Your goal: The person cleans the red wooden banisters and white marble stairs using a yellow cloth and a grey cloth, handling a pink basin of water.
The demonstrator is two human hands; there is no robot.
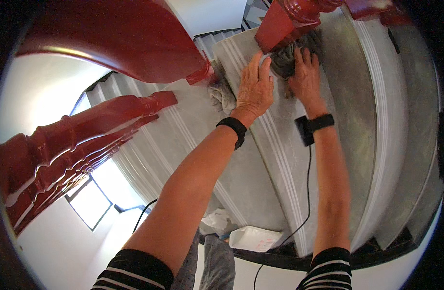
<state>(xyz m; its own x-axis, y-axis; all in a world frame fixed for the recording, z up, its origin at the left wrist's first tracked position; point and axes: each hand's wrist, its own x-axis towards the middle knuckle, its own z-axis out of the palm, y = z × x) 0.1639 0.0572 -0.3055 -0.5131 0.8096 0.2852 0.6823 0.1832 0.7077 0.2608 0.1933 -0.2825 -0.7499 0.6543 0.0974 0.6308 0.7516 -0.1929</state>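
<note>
A dark grey cloth (285,59) lies bunched on a stone stair tread (280,105), against the foot of a red baluster (276,27). On the cloth rests my right hand (307,79), fingers spread over it, slightly blurred. My left hand (254,87) is just to the left, its fingertips near the baluster's lower corner, with nothing visible in it. Another grey cloth (222,94) lies crumpled left of my left wrist, near the foot of another red post (198,74). Black bands are around both wrists; the right one carries a small black device (304,130) with a cable.
Red balusters (117,112) line the left side above descending steps. A white bag (254,238) bearing writing and crumpled white material (218,220) lie near the wall end of the stairs. The black cable (309,188) hangs across the treads. More curved steps (385,108) are at the right.
</note>
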